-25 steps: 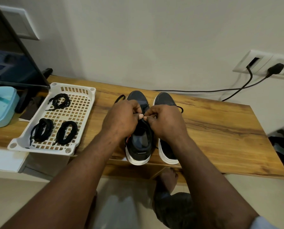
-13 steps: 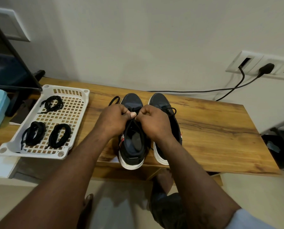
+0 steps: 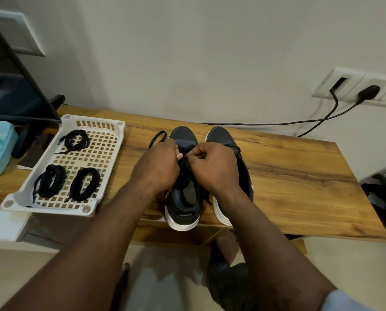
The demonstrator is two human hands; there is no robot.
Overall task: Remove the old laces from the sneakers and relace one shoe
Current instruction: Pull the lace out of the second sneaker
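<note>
Left hand point(image 3: 156, 167): pinched on lace point(image 3: 187, 151) — fingertips meeting right's.
Right hand point(image 3: 214, 167): pinched on same lace.
Sneaker point(image 3: 183, 212): front edge of bench point(image 3: 299, 176).

A wooden table point(image 3: 299, 176) is being backed by a plain off-white wall point(image 3: 187, 52). Above the table's right end, a white socket plate point(image 3: 353, 81) is being occupied by a black plug point(image 3: 368, 92), its cable point(image 3: 266, 124) being run along the table's rear edge. At the table's left end, a dark screen point(image 3: 8, 97) is being stood. Below the table, a pale floor point(image 3: 344, 265) is being softly lit.
</note>
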